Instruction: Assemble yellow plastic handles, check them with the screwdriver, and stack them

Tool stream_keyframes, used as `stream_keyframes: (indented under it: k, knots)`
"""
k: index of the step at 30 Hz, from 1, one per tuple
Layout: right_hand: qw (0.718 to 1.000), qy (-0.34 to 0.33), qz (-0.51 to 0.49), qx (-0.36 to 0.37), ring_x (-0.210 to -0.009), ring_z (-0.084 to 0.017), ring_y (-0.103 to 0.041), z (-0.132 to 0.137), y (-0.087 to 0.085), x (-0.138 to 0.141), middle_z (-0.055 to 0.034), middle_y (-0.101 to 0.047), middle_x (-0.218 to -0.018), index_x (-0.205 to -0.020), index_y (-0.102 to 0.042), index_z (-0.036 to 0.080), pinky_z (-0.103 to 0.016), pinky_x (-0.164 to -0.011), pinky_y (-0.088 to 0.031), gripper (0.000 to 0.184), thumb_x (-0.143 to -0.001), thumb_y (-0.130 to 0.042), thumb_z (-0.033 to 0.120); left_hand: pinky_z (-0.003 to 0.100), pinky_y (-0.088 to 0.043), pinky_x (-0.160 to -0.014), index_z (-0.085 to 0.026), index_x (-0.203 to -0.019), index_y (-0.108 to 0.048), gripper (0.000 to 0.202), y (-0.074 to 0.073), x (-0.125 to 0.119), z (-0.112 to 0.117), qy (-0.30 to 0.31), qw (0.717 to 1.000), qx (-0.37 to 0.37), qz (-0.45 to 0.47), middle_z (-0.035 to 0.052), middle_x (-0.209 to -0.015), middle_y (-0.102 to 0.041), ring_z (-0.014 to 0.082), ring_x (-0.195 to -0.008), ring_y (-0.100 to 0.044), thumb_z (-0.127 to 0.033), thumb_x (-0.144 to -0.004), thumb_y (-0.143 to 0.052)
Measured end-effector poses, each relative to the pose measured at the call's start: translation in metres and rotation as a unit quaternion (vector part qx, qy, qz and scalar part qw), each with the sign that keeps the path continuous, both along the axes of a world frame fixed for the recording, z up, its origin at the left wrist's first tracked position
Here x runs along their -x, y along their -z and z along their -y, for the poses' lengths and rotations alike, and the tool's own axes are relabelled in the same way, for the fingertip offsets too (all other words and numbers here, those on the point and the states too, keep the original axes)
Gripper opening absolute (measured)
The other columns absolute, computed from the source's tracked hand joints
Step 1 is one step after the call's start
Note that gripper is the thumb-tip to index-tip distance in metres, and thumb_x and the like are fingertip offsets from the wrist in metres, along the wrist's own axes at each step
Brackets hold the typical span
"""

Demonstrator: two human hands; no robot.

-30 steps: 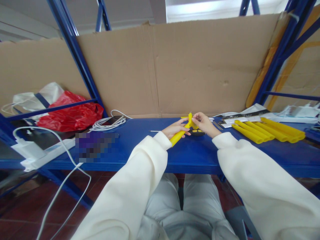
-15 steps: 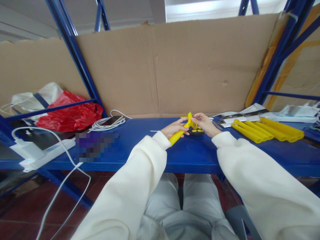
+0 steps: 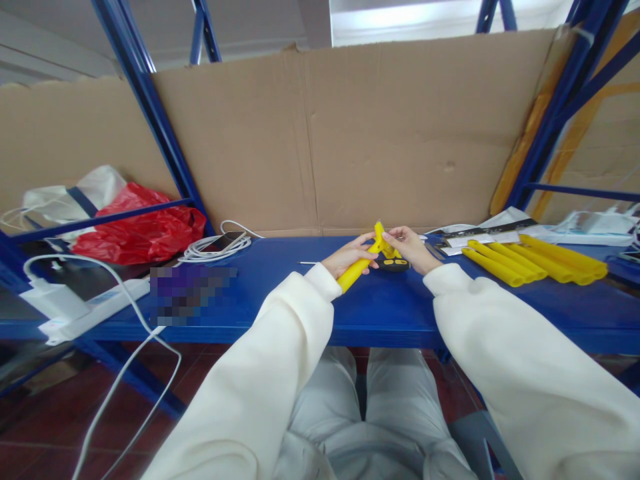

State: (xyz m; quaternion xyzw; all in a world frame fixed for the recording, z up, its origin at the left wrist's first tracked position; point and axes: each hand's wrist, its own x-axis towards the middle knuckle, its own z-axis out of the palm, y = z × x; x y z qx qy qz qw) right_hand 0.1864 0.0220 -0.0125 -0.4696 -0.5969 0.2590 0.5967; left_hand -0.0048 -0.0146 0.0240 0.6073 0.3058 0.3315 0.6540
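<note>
My left hand [image 3: 349,259] is wrapped around a yellow tube [image 3: 354,275], which slants up and away to the right. At its far end is a forked yellow piece [image 3: 379,235], and the fingers of my right hand [image 3: 407,248] are closed on that piece. Exactly how the tube and the forked piece join is too small to make out. Just below my hands, a screwdriver [image 3: 393,265] with a black and yellow handle lies on the blue table [image 3: 280,293]; its thin shaft shows to the left of my left hand. More yellow, partly hidden, shows behind my fingers.
Several yellow tubes [image 3: 535,260] lie side by side at right, before white and black packaging [image 3: 493,230]. Left are a coiled white cable [image 3: 215,249], a power strip [image 3: 100,308] with a charger, and a red plastic bag [image 3: 143,223]. A cardboard sheet [image 3: 350,133] stands behind.
The tip of the forked yellow piece has shifted slightly left and upward, and my fingers have moved a little around it. Both hands keep their hold; the rest looks unchanged.
</note>
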Motion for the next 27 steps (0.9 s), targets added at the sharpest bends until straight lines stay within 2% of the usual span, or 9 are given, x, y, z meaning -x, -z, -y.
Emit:
stream_keyframes:
  k: [6, 13, 20, 24, 27]
  knots:
    - [1.0, 0.012, 0.009, 0.015, -0.071, -0.015, -0.057, 0.005, -0.004, 0.001, -0.0027, -0.062, -0.078, -0.076, -0.056, 0.021, -0.031, -0.072, -0.052, 0.053, -0.061, -0.083, 0.065, 0.016, -0.041, -0.041, -0.03, -0.151, -0.041, 0.081, 0.0, -0.001, 0.002, -0.005, 1.0, 0.005, 0.007, 0.0078, -0.118, -0.066, 0.006, -0.053, -0.06, 0.0, -0.078, -0.059]
    - [0.999, 0.001, 0.028, 0.034, -0.066, -0.015, -0.054, 0.008, -0.008, 0.002, -0.0027, -0.061, -0.07, -0.07, -0.057, 0.021, -0.03, -0.066, -0.049, 0.058, -0.057, -0.082, 0.071, 0.017, -0.041, -0.042, -0.03, -0.154, -0.037, 0.087, 0.002, -0.002, -0.001, -0.005, 1.0, 0.009, 0.002, 0.0084, -0.119, -0.067, 0.0071, -0.054, -0.061, 0.0, -0.076, -0.059]
    - [0.998, -0.005, 0.042, 0.041, -0.066, -0.015, -0.054, 0.009, -0.008, 0.003, -0.0032, -0.061, -0.071, -0.072, -0.055, 0.021, -0.03, -0.067, -0.048, 0.059, -0.059, -0.079, 0.074, 0.017, -0.04, -0.042, -0.03, -0.151, -0.042, 0.081, -0.002, -0.003, 0.004, -0.021, 1.0, 0.016, 0.011, 0.0079, -0.12, -0.067, 0.0064, -0.054, -0.06, 0.001, -0.078, -0.057]
    - [0.998, 0.023, 0.052, 0.032, -0.071, -0.017, -0.057, 0.001, -0.001, -0.001, -0.0028, -0.062, -0.075, -0.075, -0.055, 0.022, -0.032, -0.071, -0.05, 0.055, -0.062, -0.078, 0.07, 0.017, -0.04, -0.043, -0.029, -0.148, -0.046, 0.077, 0.0, -0.004, 0.002, -0.042, 0.998, 0.026, 0.034, 0.008, -0.118, -0.067, 0.0071, -0.055, -0.062, 0.0, -0.077, -0.059]
    - [0.994, 0.075, 0.082, 0.015, -0.075, -0.019, -0.059, -0.007, 0.004, -0.006, -0.002, -0.061, -0.076, -0.076, -0.053, 0.023, -0.035, -0.075, -0.052, 0.048, -0.065, -0.079, 0.062, 0.016, -0.041, -0.045, -0.03, -0.146, -0.046, 0.076, 0.0, -0.005, 0.0, -0.074, 0.995, 0.038, 0.054, 0.0071, -0.114, -0.067, 0.0072, -0.056, -0.063, 0.001, -0.078, -0.058]
